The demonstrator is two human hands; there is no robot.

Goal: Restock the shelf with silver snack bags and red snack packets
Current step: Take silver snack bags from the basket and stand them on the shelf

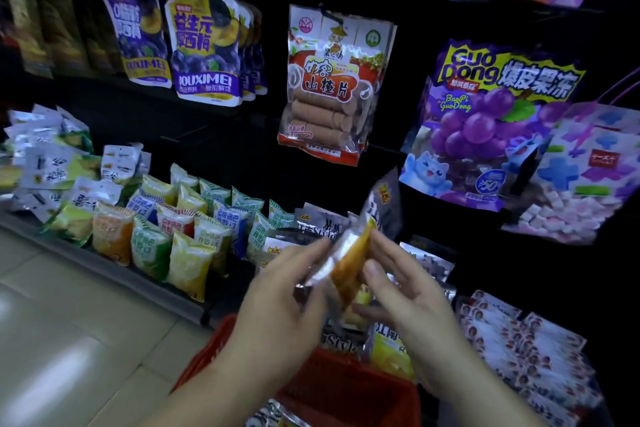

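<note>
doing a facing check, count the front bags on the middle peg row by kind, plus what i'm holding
hawthorn slice bag: 1
purple grape jelly bag: 1
pastel cube sweets bag: 1
orange packet, held between left hand and right hand: 1
total: 4

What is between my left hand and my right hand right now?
A blurred orange-and-silver snack packet, pinched at its edges by the left hand and right hand; the head view shows it.
</note>
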